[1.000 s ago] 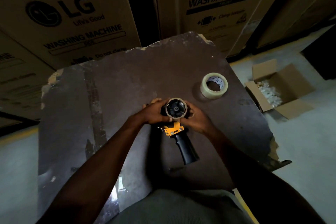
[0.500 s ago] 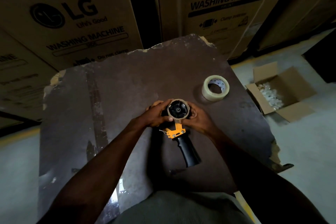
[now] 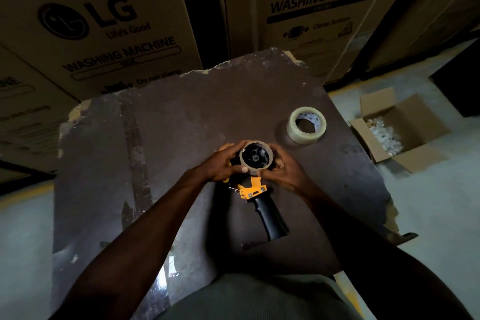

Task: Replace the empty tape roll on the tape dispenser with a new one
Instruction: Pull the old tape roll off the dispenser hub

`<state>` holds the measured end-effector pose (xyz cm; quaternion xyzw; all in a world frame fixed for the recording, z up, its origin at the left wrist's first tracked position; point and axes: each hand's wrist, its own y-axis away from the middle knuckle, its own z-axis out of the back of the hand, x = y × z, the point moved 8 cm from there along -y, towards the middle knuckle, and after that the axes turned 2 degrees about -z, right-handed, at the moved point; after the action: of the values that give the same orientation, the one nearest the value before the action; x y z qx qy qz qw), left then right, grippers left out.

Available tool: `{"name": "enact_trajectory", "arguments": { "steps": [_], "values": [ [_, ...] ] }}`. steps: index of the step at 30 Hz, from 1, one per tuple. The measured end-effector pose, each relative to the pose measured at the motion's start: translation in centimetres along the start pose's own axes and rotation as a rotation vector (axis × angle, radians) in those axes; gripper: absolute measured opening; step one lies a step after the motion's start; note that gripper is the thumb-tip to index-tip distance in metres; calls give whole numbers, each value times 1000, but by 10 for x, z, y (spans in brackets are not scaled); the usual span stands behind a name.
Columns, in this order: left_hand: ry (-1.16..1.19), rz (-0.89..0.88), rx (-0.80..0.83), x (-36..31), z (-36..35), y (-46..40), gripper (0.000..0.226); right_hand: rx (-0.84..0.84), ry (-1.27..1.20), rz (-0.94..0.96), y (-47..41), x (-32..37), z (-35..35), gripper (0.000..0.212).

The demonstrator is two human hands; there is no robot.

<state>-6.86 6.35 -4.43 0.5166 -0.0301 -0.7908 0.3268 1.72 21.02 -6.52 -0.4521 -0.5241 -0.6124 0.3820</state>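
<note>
A tape dispenser (image 3: 255,191) with a yellow frame and black handle lies on the dark table (image 3: 168,138), handle pointing toward me. An empty brown cardboard roll (image 3: 245,165) sits around its black hub. My left hand (image 3: 223,163) grips the roll from the left, thumb on its near rim. My right hand (image 3: 283,171) holds it from the right, fingers wrapped behind. A new roll of clear tape (image 3: 306,125) lies flat on the table, apart from my hands, to the upper right.
Large cardboard washing-machine boxes (image 3: 104,21) stand close behind the table. An open small carton (image 3: 400,127) with white bits sits on the floor at the right. The table's edges are chipped, and its right edge is near the new roll.
Both hands stay clamped on the empty roll; the left thumb has shifted onto its near rim. The dispenser has hardly moved.
</note>
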Motion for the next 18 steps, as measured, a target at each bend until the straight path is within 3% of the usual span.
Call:
{"name": "enact_trajectory", "arguments": {
  "steps": [13,18],
  "values": [
    [168,-26,1,-5,-1,12,81,8,93,12,-1,2,-1,72],
    [84,-82,-30,-12,5,14,81,13,87,29,2,6,-2,74]
  ]
}}
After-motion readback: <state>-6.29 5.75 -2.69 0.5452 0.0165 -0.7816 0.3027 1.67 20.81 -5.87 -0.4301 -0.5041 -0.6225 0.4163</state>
